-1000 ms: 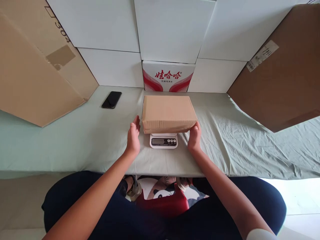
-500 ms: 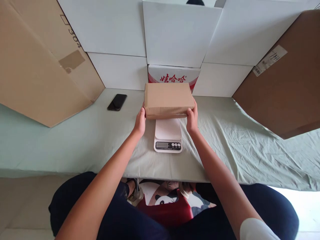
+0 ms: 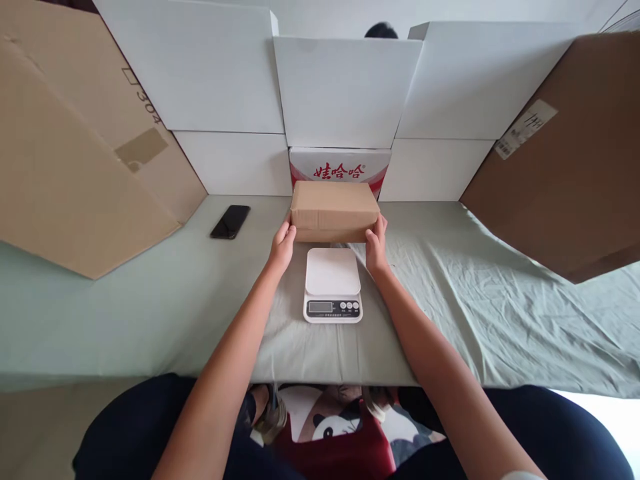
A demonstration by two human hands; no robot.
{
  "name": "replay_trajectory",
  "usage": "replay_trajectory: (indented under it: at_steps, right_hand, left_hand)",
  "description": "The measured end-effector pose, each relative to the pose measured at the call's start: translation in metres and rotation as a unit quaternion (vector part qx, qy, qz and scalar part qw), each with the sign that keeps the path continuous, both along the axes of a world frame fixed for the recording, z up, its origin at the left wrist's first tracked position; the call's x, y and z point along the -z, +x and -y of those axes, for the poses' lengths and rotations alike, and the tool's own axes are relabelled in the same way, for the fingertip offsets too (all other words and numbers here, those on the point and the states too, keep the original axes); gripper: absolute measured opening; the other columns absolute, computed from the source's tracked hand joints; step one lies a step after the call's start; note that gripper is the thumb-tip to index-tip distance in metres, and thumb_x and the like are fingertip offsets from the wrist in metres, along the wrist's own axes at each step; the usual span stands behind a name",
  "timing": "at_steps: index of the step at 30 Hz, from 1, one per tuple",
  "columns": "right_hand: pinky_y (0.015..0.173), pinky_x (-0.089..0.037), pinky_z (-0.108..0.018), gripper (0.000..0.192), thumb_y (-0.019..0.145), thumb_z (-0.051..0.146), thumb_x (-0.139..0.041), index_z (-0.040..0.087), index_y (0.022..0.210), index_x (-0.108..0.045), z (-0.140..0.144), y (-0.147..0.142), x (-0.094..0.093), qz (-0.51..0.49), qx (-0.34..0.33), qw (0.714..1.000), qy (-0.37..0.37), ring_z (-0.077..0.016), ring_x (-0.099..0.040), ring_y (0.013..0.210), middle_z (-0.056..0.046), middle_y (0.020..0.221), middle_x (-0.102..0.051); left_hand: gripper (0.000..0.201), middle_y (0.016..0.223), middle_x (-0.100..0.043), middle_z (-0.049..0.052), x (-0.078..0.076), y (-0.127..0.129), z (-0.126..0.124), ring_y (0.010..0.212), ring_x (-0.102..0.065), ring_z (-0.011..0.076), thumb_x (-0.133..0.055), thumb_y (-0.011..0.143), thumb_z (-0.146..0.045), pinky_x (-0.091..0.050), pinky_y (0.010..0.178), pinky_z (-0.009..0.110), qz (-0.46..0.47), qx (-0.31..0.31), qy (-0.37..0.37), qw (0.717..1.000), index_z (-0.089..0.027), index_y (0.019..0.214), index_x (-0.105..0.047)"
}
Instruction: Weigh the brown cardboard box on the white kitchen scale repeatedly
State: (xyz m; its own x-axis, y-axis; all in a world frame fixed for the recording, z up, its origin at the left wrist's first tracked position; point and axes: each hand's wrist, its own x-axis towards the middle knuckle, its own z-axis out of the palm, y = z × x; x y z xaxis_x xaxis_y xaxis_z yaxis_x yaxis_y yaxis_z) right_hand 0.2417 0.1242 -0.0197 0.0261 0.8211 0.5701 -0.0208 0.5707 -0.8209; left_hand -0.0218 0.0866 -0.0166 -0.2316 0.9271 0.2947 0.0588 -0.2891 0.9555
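Note:
Between my two hands is a closed brown cardboard box (image 3: 335, 210), just behind the scale. My left hand (image 3: 283, 245) grips its left end, thumb on the front face. At the right end, my right hand (image 3: 376, 245) holds it the same way. In front of the box, a white digital kitchen scale (image 3: 333, 273) sits on the cloth with its whole platform uncovered. Its display and buttons face me, and no reading can be made out. Whether the box's underside touches the cloth, I cannot tell.
A black smartphone (image 3: 231, 221) lies left of the box on the green cloth (image 3: 190, 313). White boxes (image 3: 345, 90) form a wall behind, above a box with red lettering (image 3: 325, 160). Large cardboard panels stand at left (image 3: 90, 160) and right (image 3: 565, 167). Below is a red stool (image 3: 340, 460).
Both hands have brought the cardboard box lower and tipped it so more of its front face shows. The scale's platform is now fully visible. My view has tilted up slightly.

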Motion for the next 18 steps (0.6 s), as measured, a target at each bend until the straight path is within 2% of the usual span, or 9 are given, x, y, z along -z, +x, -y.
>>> replay_trajectory:
  at_steps: [3,5,8,11,15,18]
  right_hand:
    - [0.136,-0.023,-0.056,0.064,0.091,0.057,-0.055,0.041,0.151,-0.041,-0.001,0.002,0.004,-0.017,-0.029,0.999,-0.005,-0.0295,-0.03,0.16,-0.001,0.162,-0.04]
    - [0.134,-0.026,-0.057,0.068,0.089,0.057,-0.058,0.038,0.15,-0.036,-0.002,0.001,0.007,-0.034,-0.053,0.998,-0.032,-0.03,-0.036,0.157,-0.003,0.162,-0.042]
    - [0.132,-0.029,-0.058,0.067,0.084,0.057,-0.062,0.034,0.142,-0.036,-0.002,-0.001,0.01,-0.048,-0.062,0.994,-0.076,-0.0311,-0.039,0.154,-0.005,0.159,-0.046]
    - [0.132,-0.03,-0.056,0.065,0.082,0.053,-0.062,0.032,0.138,-0.037,-0.001,-0.002,0.009,-0.048,-0.054,0.991,-0.11,-0.0312,-0.042,0.152,-0.007,0.158,-0.046]
    - [0.132,-0.028,-0.056,0.07,0.081,0.05,-0.06,0.029,0.144,-0.037,0.003,-0.001,0.004,-0.025,-0.024,0.99,-0.139,-0.0313,-0.038,0.154,-0.009,0.163,-0.044]
    - [0.131,-0.03,-0.054,0.063,0.084,0.048,-0.058,0.026,0.141,-0.047,0.007,-0.001,0.002,0.017,-0.021,0.991,-0.129,-0.0312,-0.043,0.15,-0.009,0.156,-0.054]
  left_hand:
    - [0.063,0.153,-0.063,0.011,0.01,0.001,-0.008,0.149,-0.052,0.0312,-0.06,0.094,-0.061,-0.036,0.128,0.047,-0.01,-0.006,-0.017,1.0,-0.022,0.144,-0.063]
    - [0.059,0.154,-0.063,0.01,0.019,0.0,-0.008,0.15,-0.052,0.0308,-0.061,0.094,-0.057,-0.037,0.127,0.047,0.0,-0.009,-0.024,1.0,-0.022,0.142,-0.064]
    - [0.053,0.156,-0.062,0.007,0.026,-0.001,-0.005,0.15,-0.051,0.0289,-0.061,0.093,-0.047,-0.04,0.125,0.045,0.026,-0.017,-0.029,0.999,-0.024,0.141,-0.065]
    - [0.05,0.152,-0.065,0.006,0.025,0.0,-0.002,0.149,-0.053,0.0286,-0.061,0.09,-0.038,-0.041,0.125,0.043,0.035,-0.024,-0.03,0.999,-0.024,0.137,-0.068]
    - [0.049,0.149,-0.067,0.007,0.02,0.002,-0.001,0.149,-0.053,0.0286,-0.06,0.087,-0.035,-0.039,0.126,0.045,0.051,-0.03,-0.03,0.998,-0.024,0.134,-0.069]
    - [0.051,0.152,-0.065,0.007,0.019,0.003,-0.001,0.15,-0.051,0.028,-0.061,0.087,-0.036,-0.04,0.125,0.046,0.062,-0.033,-0.034,0.997,-0.026,0.136,-0.067]
